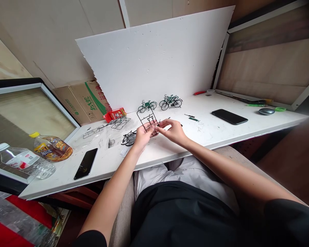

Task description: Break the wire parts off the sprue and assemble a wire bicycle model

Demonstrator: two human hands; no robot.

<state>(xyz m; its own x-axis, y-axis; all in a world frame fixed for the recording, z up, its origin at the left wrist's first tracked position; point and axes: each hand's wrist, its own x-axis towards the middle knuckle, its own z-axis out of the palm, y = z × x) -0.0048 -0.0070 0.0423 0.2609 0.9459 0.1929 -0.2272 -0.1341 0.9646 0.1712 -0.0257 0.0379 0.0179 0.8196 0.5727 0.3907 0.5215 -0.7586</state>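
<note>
Above the table, my left hand (143,138) grips a black plastic parts frame (138,116) by its lower part, thumb in front. The frame is upright, with small parts still attached inside it. My right hand (172,131) pinches at the frame's lower right side with thumb and index finger; whether a small part sits between them is too small to tell. Just left of my left hand lie black model bicycle parts (129,138) with wheels. Behind the hands stand a green model bicycle (147,106) and more green model bicycles (171,102) close together.
More parts frames (120,122) lie on clear plastic near a red packet (115,114). Two phones (86,164) (229,116) flank the work area. Bottles (53,148) lie at the left. A green-handled tool (194,119), a mouse (266,111) and a white board (154,65) are further right and back.
</note>
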